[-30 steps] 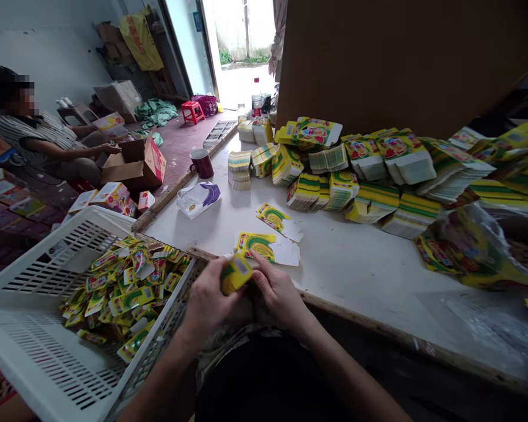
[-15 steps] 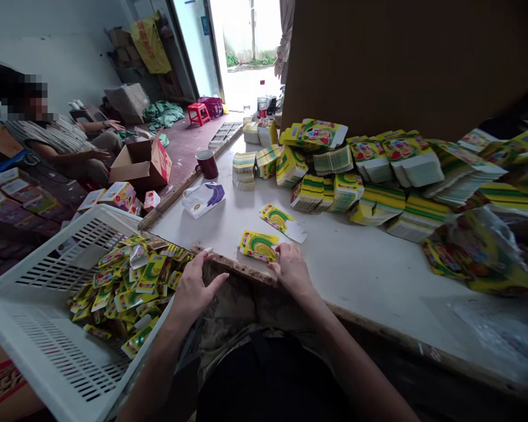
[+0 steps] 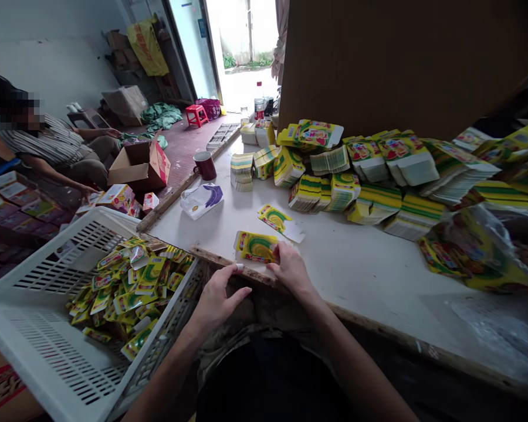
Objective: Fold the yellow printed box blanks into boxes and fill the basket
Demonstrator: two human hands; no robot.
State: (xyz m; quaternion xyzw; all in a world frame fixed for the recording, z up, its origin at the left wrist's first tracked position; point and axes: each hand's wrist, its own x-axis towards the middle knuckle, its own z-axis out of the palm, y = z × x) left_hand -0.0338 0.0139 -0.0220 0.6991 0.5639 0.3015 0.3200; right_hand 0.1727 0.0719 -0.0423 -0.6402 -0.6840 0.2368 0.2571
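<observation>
A small yellow-and-green cardboard box (image 3: 253, 246) lies flattened at the table's front edge, a white flap showing at its left end. My right hand (image 3: 289, 266) has its thumb and fingers closed on the box's right end. My left hand (image 3: 222, 296) is just below the wooden edge, thumb and fingers apart, holding nothing. A white cover wraps one of its fingertips. Behind the gripped box lies another flat box (image 3: 275, 218) with a white flap. Many similar boxes (image 3: 152, 272) fill the white plastic crate (image 3: 66, 346) on my left.
Stacks of flat boxes (image 3: 374, 202) line the table's back. A plastic bag (image 3: 479, 252) stands at right. A tissue pack (image 3: 201, 200) and dark mug (image 3: 205, 166) are at left. Another person (image 3: 61, 146) sits beyond the crate, near an open carton (image 3: 136, 167).
My left hand has moved right, from beside the crate towards the box. My right hand keeps its place at the box's right end. The other person's arm has lowered towards the packages.
</observation>
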